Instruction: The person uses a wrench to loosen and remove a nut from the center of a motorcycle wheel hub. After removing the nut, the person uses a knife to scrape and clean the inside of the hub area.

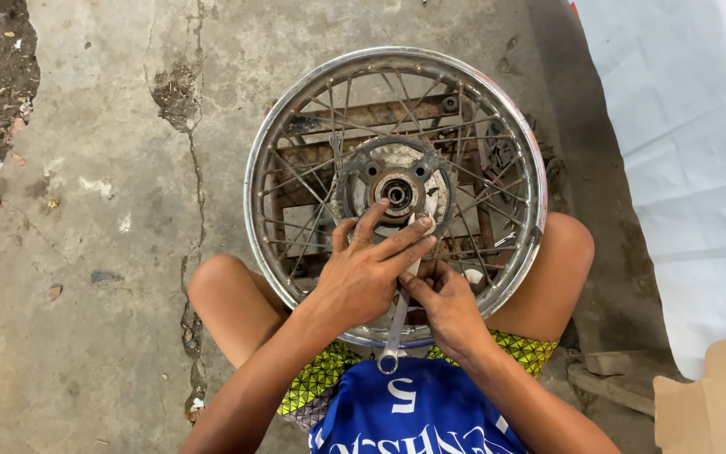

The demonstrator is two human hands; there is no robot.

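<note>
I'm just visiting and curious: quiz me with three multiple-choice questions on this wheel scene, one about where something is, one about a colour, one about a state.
1. Where does the spoked chrome metal wheel lie?
A. Flat over a rusty metal frame, between the person's knees
B. Hung on a wall
C. Inside a cardboard box

2. What colour is the shirt?
A. Red
B. Blue with white print
C. Black

3. What is the right hand doing?
A. Resting open on the floor
B. Gripping a silver metal wrench
C. Holding a hammer

Answers:
1 A, the frame shows through the spokes and a knee sits at each side.
2 B, the cloth at the bottom edge is blue.
3 B, its fingers close round the wrench shaft while the left hand presses on the toothed sprocket.
</note>
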